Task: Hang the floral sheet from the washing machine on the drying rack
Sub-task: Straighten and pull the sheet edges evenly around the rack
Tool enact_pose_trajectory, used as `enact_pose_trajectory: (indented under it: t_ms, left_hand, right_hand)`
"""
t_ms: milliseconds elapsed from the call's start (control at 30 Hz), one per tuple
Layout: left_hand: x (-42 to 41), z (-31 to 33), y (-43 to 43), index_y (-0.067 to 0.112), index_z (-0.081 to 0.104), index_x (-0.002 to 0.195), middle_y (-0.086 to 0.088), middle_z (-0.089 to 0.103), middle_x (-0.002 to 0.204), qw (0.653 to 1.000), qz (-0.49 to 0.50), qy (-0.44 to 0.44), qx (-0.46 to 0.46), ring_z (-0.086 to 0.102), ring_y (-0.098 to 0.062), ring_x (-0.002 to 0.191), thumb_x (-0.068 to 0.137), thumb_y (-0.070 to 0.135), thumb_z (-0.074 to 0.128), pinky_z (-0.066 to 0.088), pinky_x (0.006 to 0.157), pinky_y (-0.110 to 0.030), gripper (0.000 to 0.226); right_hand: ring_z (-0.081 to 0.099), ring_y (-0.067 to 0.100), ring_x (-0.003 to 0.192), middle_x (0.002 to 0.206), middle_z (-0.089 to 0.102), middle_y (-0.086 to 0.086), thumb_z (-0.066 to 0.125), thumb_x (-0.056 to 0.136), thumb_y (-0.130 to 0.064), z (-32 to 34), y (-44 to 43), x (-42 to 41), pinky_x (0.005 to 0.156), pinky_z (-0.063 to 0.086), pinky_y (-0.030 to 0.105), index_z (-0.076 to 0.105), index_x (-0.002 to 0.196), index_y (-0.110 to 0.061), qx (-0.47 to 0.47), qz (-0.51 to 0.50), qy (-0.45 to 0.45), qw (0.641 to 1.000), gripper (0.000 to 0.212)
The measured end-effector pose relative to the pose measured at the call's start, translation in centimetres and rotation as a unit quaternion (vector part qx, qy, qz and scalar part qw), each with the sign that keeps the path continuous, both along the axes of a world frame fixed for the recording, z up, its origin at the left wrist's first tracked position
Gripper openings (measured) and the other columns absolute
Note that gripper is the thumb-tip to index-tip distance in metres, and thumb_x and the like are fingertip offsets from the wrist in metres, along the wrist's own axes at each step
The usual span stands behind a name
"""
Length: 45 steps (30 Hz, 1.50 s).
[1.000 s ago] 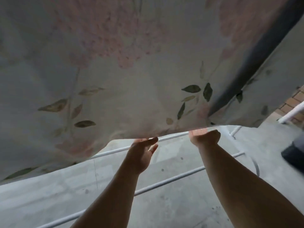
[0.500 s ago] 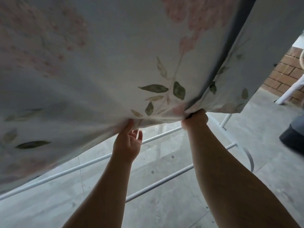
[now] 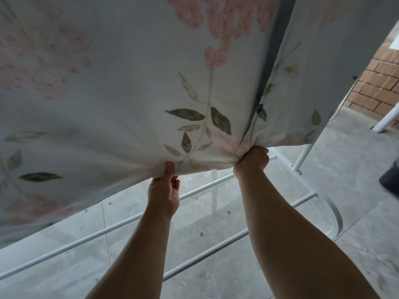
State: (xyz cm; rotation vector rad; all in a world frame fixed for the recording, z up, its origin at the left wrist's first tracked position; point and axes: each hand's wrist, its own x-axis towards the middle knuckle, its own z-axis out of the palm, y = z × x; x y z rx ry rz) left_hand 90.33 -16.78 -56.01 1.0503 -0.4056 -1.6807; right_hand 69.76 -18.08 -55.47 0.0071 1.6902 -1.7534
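While the floral sheet (image 3: 129,83) spreads overhead above the white rails of the drying rack (image 3: 205,188), the left hand (image 3: 164,195) pinches its near hem between thumb and fingers, and the right hand (image 3: 252,160), just right, holds a bunched fold in a tight grip.

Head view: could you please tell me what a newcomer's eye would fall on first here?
The floral sheet, pale with pink blooms and green leaves, fills the upper frame. Both hands hold its bunched lower edge at centre: the left hand pinching, the right hand in a closed grip. Beneath run the white drying rack rails over grey concrete.
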Motion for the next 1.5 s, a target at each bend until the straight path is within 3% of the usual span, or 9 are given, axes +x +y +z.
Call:
enact_pose_trajectory:
  t_ms: [233,433,633,767,900,1000,1167,1367,1500]
  left_hand:
    - [1.2,0.9,-0.1,0.023,0.056,0.124,0.003,0.064,0.120,0.994,-0.094,-0.044,0.028,0.061,-0.016,0.112,0.090,0.039,0.066,0.037,0.105,-0.036,0.039]
    - [9.8,-0.1,1.1,0.019,0.058,0.127,0.001,0.064,0.128,0.992,-0.096,-0.043,0.073,0.059,-0.019,0.117,0.096,0.031,0.058,0.037,0.105,-0.036,0.034]
    - [26.8,0.2,3.8,0.015,0.060,0.107,-0.002,0.068,0.119,0.982,0.050,-0.084,0.159,0.062,-0.019,0.111,0.092,0.009,0.051,0.040,0.092,-0.033,0.019]
    - [37.8,-0.5,7.3,0.008,0.061,0.088,-0.002,0.064,0.112,0.951,0.163,-0.113,0.236,0.059,-0.017,0.114,0.093,0.005,0.040,0.038,0.084,-0.026,0.021]
    - [48.9,-1.6,13.2,0.012,0.062,0.117,-0.008,0.059,0.134,0.917,0.321,-0.057,0.230,0.061,-0.021,0.113,0.098,0.013,0.029,0.036,0.064,-0.026,0.037]
    - [54.9,-1.5,16.7,0.012,0.046,0.139,-0.008,0.055,0.137,0.876,0.448,0.027,0.180,0.061,-0.025,0.096,0.102,0.040,0.025,0.041,0.073,-0.029,0.051]
    - [61.0,1.1,17.2,0.018,0.046,0.135,-0.009,0.053,0.137,0.902,0.414,0.119,0.009,0.047,-0.030,0.132,0.070,0.091,0.040,0.038,0.102,-0.041,0.098]
    - [63.2,3.2,13.8,0.010,0.076,0.086,-0.004,0.074,0.086,0.924,0.336,0.172,-0.061,0.072,-0.020,0.081,0.096,0.038,0.061,0.059,0.072,-0.033,0.034]
    - [63.0,2.1,11.8,0.012,0.066,0.114,-0.006,0.070,0.097,0.912,0.361,0.187,-0.050,0.068,-0.024,0.093,0.083,0.030,0.076,0.058,0.068,-0.035,0.038]
  right_hand:
    - [0.062,0.026,0.108,0.121,0.067,-0.001,0.035,0.101,-0.052,-0.7,2.9,1.6,0.100,0.047,0.041,0.063,0.117,-0.021,-0.188,-0.072,-0.270,0.942,0.044]
    - [0.049,0.031,0.131,0.151,0.044,0.013,0.017,0.107,-0.016,-3.6,2.5,13.4,0.100,0.038,0.037,0.036,0.146,-0.009,-0.100,0.240,-0.308,0.915,0.045]
    - [0.047,0.032,0.131,0.145,0.049,0.014,0.040,0.074,0.026,-3.9,3.8,30.1,0.111,0.036,0.050,0.045,0.140,-0.019,-0.096,0.567,-0.307,0.759,0.080]
    - [0.035,0.029,0.141,0.152,0.039,0.012,0.067,0.060,0.012,-3.0,6.2,38.7,0.115,0.029,0.053,0.054,0.119,-0.018,-0.102,0.630,-0.328,0.697,0.067]
    - [0.028,0.024,0.146,0.157,0.032,0.003,0.100,0.031,-0.014,-2.5,8.6,46.4,0.117,0.024,0.056,0.043,0.139,-0.020,-0.100,0.691,-0.329,0.636,0.122]
    - [0.029,0.023,0.146,0.159,0.030,0.001,0.103,0.029,-0.028,-2.3,10.3,51.1,0.117,0.024,0.057,0.021,0.155,-0.023,-0.100,0.696,-0.335,0.627,0.149]
    - [0.033,0.030,0.144,0.158,0.032,-0.005,0.094,0.051,-0.049,-0.8,12.2,57.3,0.113,0.031,0.057,0.035,0.141,-0.044,-0.127,0.656,-0.356,0.653,0.108]
    - [0.050,0.029,0.130,0.143,0.046,0.003,0.059,0.088,-0.054,0.1,10.6,61.1,0.110,0.037,0.047,0.036,0.148,-0.032,-0.123,0.562,-0.365,0.732,0.068]
    - [0.052,0.031,0.129,0.140,0.055,0.005,0.063,0.088,-0.046,0.9,9.4,61.9,0.112,0.035,0.052,0.047,0.142,-0.024,-0.140,0.510,-0.384,0.757,0.061]
